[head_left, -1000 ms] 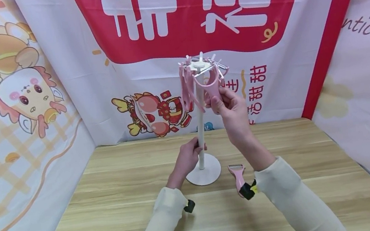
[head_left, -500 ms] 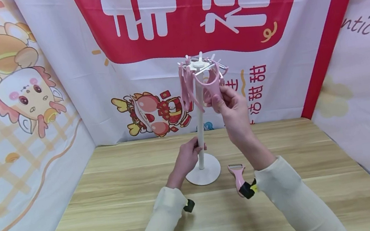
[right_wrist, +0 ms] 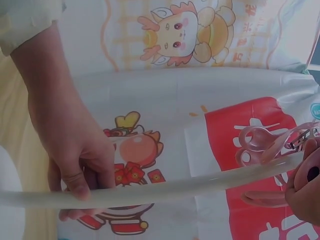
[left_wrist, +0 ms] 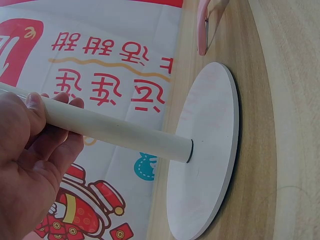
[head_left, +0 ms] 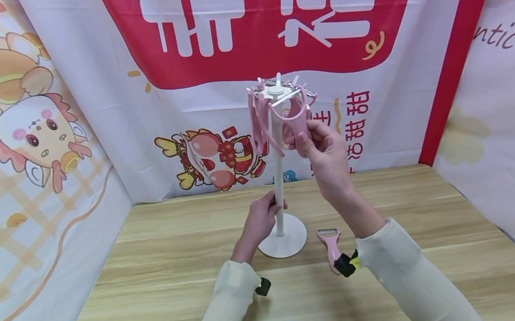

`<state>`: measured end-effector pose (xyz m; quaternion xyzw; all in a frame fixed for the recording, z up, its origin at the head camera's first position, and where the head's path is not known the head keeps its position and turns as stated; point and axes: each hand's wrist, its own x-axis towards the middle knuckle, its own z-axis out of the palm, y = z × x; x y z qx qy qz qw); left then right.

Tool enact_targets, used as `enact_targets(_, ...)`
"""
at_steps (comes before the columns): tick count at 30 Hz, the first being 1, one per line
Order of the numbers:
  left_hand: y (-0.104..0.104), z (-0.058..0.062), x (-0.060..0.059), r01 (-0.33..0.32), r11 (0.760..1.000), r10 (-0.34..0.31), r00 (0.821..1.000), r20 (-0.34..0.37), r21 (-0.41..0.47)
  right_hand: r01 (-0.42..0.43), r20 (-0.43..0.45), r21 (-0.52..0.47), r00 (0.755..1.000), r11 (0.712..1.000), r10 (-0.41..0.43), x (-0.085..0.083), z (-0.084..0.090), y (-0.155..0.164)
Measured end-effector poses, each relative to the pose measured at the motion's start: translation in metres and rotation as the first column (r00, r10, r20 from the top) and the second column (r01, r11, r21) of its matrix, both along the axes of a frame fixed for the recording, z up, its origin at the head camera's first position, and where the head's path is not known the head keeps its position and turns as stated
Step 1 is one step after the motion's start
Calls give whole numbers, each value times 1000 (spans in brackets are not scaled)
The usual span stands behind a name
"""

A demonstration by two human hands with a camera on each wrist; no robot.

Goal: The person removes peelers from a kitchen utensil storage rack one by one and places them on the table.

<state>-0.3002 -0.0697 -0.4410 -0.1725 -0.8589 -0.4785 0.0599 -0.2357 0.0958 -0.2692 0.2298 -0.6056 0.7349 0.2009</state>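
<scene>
Hands are both working at white stand (head_left: pixel 278 179), which is sitting upright on wooden table (head_left: pixel 156 286). Left hand (head_left: pixel 259 222) is gripping the stand's pole low down, just above round base (left_wrist: pixel 205 160). Right hand (head_left: pixel 323 153) is pinching pink utensil (head_left: pixel 295 121) hanging at the stand's top, among other pink utensils (head_left: pixel 260 127). Pink peeler (head_left: pixel 332 243) is lying on the table just right of the base.

Staged recording booth, printed banners (head_left: pixel 266 20), wooden table (head_left: pixel 156 286)
</scene>
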Motion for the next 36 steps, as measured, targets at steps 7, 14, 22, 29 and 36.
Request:
enact_targets(7,-1,0,0,-1,1000,1,1000,11,0,-27,-47,7,999,1000,27,1,-3,1)
enact_targets(14,-1,0,1,-7,1000,7,1000,23,-4,-24,-58,26,998,999,25,2,-5,2)
enact_targets(22,-1,-1,0,-2,1000,2,1000,2,-6,-36,-63,-1,997,999,36,5,-6,2)
enact_targets(29,-1,1,1,2,1000,-3,999,-33,-26,-44,-66,-23,997,999,42,7,-8,4)
enact_targets(36,-1,1,1,8,999,-10,999,-47,-33,-41,-54,-40,998,998,39,9,-12,7)
